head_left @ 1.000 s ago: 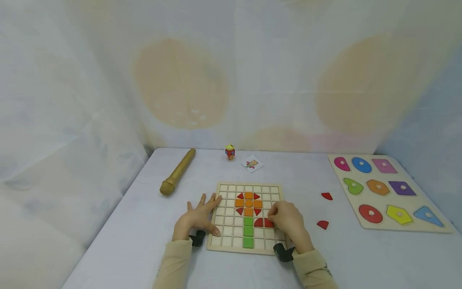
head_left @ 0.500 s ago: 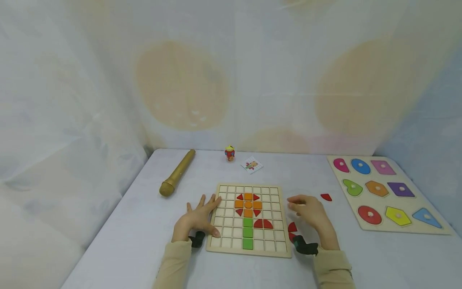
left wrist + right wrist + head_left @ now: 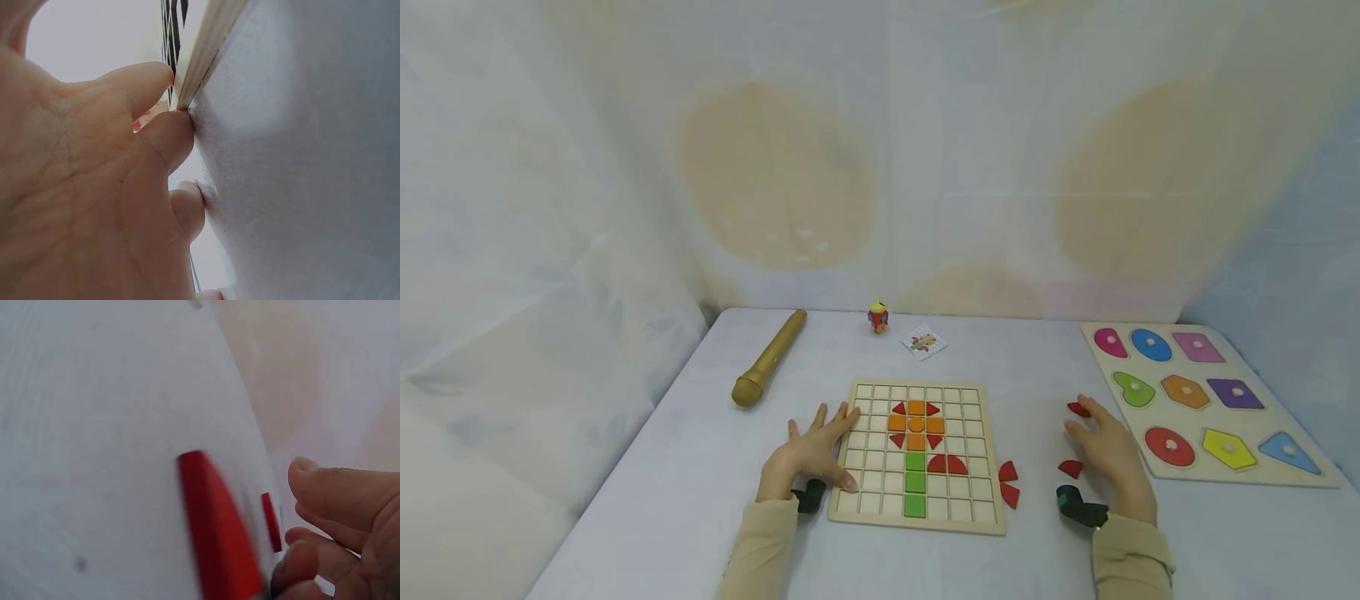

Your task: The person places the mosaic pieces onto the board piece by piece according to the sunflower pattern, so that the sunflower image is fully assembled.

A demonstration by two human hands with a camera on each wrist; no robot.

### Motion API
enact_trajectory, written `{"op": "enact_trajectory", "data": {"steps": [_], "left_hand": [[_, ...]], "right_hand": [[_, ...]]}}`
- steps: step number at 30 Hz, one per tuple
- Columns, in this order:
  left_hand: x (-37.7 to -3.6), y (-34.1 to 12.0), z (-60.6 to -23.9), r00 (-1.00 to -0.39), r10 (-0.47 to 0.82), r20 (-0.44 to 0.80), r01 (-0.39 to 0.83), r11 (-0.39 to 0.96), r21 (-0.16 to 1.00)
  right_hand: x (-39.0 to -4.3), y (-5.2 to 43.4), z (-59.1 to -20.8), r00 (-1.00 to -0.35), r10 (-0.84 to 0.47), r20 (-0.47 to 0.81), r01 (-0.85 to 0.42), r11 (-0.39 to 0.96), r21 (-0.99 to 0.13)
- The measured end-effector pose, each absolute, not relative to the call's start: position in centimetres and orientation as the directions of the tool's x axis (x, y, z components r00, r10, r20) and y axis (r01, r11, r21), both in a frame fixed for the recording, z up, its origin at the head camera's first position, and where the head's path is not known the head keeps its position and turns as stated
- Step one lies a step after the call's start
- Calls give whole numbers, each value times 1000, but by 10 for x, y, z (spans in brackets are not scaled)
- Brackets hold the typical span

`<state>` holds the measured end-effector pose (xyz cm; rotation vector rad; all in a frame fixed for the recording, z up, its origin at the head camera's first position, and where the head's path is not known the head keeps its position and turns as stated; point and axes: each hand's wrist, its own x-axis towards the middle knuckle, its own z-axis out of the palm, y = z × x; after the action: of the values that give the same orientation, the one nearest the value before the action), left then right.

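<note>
On the table in the head view, your left hand (image 3: 808,454) lies flat, fingers spread, on the left edge of the grid board (image 3: 917,454); your right hand (image 3: 1108,454), fingers relaxed and holding nothing, sits between two loose red pieces, one (image 3: 1078,409) at its fingertips, one (image 3: 1070,468) beside the thumb. At the left wrist, your fingertips (image 3: 169,134) press the board's edge (image 3: 206,47). At the right wrist, a blurred red piece (image 3: 215,531) lies beside your loosely bent fingers (image 3: 340,494).
</note>
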<state>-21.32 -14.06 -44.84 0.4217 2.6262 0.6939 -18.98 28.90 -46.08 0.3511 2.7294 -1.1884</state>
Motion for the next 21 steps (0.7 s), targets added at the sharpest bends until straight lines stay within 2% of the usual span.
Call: {"op": "enact_trajectory", "data": {"steps": [6,12,21], "left_hand": [[-213,-139,-452,-872,390,-297,194,830,522],[-212,-138,-451,-879,378,-290,189,835,516],[-213,-140,-448,-881,375,-289,191,840,508]], "right_hand": [[-190,286,-467,-960,251,-128,276,751,-600],[-188,277,-466,-949,316,3,251,760,-600],[-192,272,-463,-935,354,-33,290,703,-650]]}}
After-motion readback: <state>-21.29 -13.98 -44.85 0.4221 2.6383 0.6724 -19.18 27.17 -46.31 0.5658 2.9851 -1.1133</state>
